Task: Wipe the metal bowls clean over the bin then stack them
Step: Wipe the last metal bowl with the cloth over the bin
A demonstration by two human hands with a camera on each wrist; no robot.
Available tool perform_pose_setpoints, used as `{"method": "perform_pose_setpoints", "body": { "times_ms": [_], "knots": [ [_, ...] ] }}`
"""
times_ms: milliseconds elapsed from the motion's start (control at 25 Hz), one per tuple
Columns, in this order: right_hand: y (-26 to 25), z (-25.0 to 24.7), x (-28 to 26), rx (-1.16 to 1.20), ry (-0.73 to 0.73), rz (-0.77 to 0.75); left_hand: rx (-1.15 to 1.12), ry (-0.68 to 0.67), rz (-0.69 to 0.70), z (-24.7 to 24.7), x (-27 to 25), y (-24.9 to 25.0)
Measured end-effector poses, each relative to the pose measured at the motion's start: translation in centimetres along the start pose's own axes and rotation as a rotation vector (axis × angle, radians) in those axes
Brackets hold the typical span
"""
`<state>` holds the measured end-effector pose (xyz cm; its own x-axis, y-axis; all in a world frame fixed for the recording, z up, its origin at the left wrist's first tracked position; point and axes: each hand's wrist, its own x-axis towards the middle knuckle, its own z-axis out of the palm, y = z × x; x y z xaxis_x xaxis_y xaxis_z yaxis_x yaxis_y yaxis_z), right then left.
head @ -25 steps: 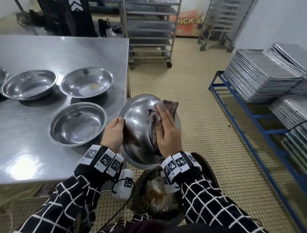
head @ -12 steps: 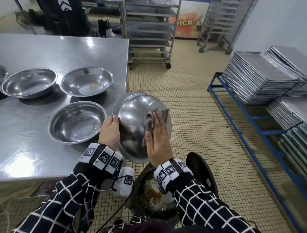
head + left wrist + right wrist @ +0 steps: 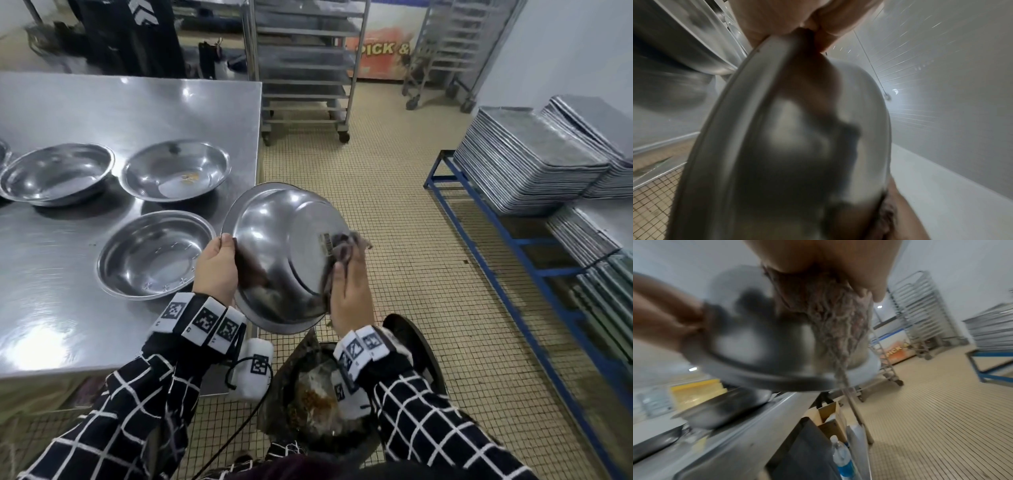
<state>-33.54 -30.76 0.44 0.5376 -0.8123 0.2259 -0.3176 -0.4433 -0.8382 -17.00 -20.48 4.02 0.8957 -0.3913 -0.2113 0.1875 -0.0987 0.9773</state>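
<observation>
Pinching the rim of the held metal bowl [image 3: 284, 253], the left hand [image 3: 216, 270] has its thumb on the near face of the rim, the other fingers hidden behind it. Right hand [image 3: 349, 294]: fingers pressed together and laid fairly straight, flattening a brown cloth [image 3: 342, 251] against the bowl's outer wall, beside a small label on the metal. Bowl: tilted on edge, underside toward the person, held in the air just off the table's right edge and above the bin [image 3: 322, 401]. Bin: dark, on the floor, holding a plastic liner and brown food scraps; its lid stands open on the right. Steel table [image 3: 68, 291]: three more bowls near its right edge; one bowl [image 3: 156, 255] nearest the front, a second bowl [image 3: 176, 170] behind it with a few yellow scraps inside, a third bowl [image 3: 56, 174] to the left. Wheeled rack [image 3: 303, 68]: beyond the table's far right corner. Stacked metal trays [image 3: 527, 161]: on a blue frame along the right wall.
</observation>
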Motion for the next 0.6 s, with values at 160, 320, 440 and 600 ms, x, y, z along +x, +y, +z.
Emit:
{"method": "perform_pose_setpoints", "body": {
  "times_ms": [160, 320, 440, 600],
  "knots": [
    [-2.1, 2.2, -0.3, -0.155, -0.014, -0.310, 0.031, -0.001, 0.002, 0.6, -0.4, 0.0],
    [-3.6, 1.2, 3.2, -0.119, 0.115, -0.248, 0.011, -0.084, 0.071, 1.4, -1.4, 0.6],
    [-1.5, -1.1, 4.7, 0.055, 0.147, 0.068, 0.000, -0.134, 0.069, 1.1, -1.1, 0.6],
    [1.7, -3.4, 2.7, 0.009, 0.013, 0.341, 0.049, -0.125, 0.104, 0.5, -0.4, 0.1]
  ]
}}
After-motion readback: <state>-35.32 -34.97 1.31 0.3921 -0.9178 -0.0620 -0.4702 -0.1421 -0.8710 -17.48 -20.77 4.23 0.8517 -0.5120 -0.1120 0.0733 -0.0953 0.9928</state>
